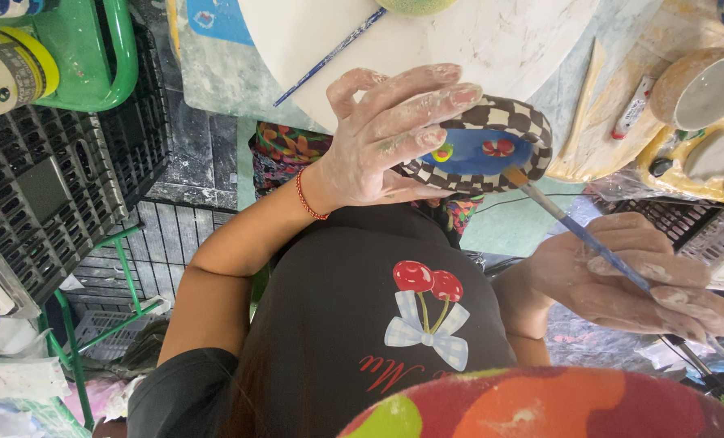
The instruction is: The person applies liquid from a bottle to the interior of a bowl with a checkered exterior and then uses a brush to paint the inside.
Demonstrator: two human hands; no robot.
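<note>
The left hand, dusty with pale clay or paint and wearing a red string bracelet at the wrist, curls around a small ceramic dish and holds it up in front of the body, fingers spread over its near rim and thumb beneath. The dish has a black-and-white checked rim and a blue inside with small painted fruit shapes in red and yellow-green. The right hand, also smeared with pale residue, is closed in a narrow pinch around a thin blue-handled paintbrush; the brush slants up and to the left so that its bristle tip touches or sits just at the lower right edge of the dish's checked rim. Below the hands is a dark apron or shirt with a cherry-and-bow picture. Just beyond the dish lies a round white board with a second long brush resting across its edge. To the right sit an unpainted clay cup and a small tube. On the left are a black plastic crate and a green basket.
</note>
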